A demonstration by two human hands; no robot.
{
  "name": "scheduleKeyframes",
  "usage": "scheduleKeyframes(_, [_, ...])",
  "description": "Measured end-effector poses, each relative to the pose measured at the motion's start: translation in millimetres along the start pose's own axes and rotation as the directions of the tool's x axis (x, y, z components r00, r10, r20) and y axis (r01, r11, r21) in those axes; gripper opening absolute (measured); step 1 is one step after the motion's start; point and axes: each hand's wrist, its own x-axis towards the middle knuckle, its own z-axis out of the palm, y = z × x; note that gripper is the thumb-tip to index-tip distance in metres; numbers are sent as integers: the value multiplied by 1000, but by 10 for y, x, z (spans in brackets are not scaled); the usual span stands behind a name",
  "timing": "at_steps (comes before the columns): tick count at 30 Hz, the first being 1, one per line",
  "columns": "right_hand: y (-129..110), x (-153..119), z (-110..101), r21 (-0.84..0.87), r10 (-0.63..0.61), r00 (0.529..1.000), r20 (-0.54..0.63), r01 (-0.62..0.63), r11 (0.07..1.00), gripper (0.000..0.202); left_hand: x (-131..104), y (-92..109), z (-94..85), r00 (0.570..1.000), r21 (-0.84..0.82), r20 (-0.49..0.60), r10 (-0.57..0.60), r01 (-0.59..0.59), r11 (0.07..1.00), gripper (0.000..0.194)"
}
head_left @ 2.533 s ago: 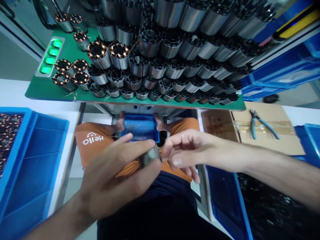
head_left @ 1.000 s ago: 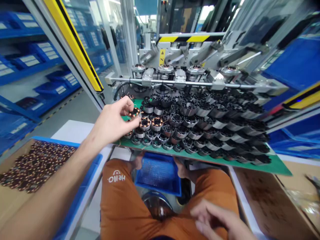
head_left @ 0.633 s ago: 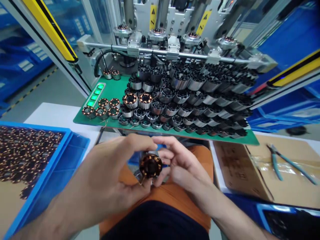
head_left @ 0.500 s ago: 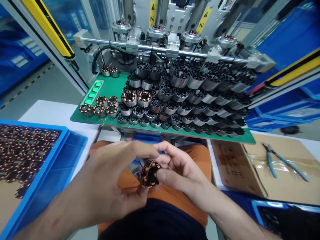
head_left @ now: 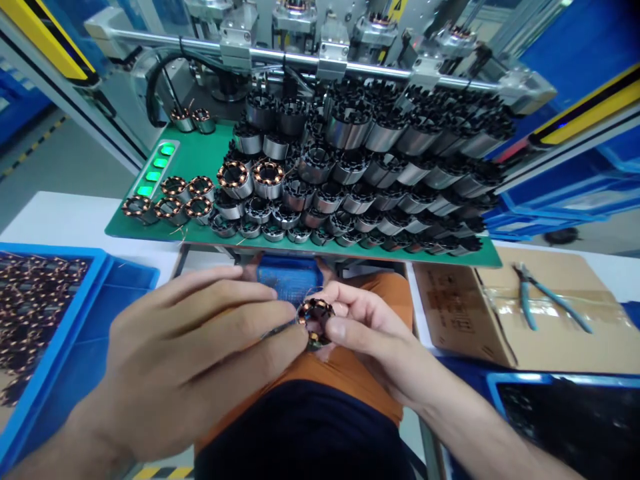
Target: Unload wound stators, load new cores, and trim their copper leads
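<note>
Left hand: left hand (head_left: 185, 353) sat low and near, over the lap, fingers bunched together with the tips pinched on a thin tool (head_left: 278, 328) that met the stator (head_left: 316, 319); what the tool was could not be told.
Right hand: right hand (head_left: 365, 337) came in from the near right, fingers and thumb clamped round the stator.
Stator: small copper-wound ring, held between both hands above the orange shirt (head_left: 350, 373), just near of the green board's front edge, open face turned up toward the camera.
Left bin: blue bin (head_left: 75, 333) at near left, wound stators heaped in its left part.
Right bin: blue bin (head_left: 505, 387) at near right, dark contents, too blurred to name.
Small tray: blue tray (head_left: 290, 277) under the board, just beyond the hands.
Carton: flat cardboard (head_left: 465, 313) at right, pliers (head_left: 540, 303) lying on it.
Board: green board (head_left: 200, 157) beyond the hands; wound stators (head_left: 170, 203) in rows at its left, bare steel cores (head_left: 400, 160) stacked over middle and right.
Lamps: four green lamps (head_left: 154, 175) lit along the board's left edge.
Far: machine rail (head_left: 280, 57) with fixtures behind the board.
</note>
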Motion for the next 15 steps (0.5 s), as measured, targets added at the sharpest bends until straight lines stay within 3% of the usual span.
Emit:
scheduleKeyframes(3, [8, -12, -19, 16, 24, 999, -23, -24, 1000, 37, -9, 39, -40, 996, 168, 21, 91, -93, 981, 33])
scheduleKeyframes(6, [-10, -20, -31, 38, -48, 993, -111, 53, 998, 34, -72, 91, 20, 998, 205, 23, 60, -63, 977, 30])
scheduleKeyframes(9, [-34, -32, -43, 60, -175, 972, -156, 187, 981, 28, -224, 83, 338, 981, 57, 48, -190, 187, 981, 19])
scheduleKeyframes(10, [-35, -38, -49, 60, -206, 968, -140, 216, 974, 28, -292, 62, 486, 957, -33, 95, -275, 279, 960, 15])
scheduleKeyframes(13, [-13, -64, -75, 19, -236, 969, -79, 238, 971, 29, -472, -23, 832, 874, -187, 335, -353, 429, 884, 25])
scheduleKeyframes(15, [14, -74, -85, -45, -232, 970, -71, 229, 972, 34, -496, -49, 864, 825, -239, 322, -465, 546, 803, 21])
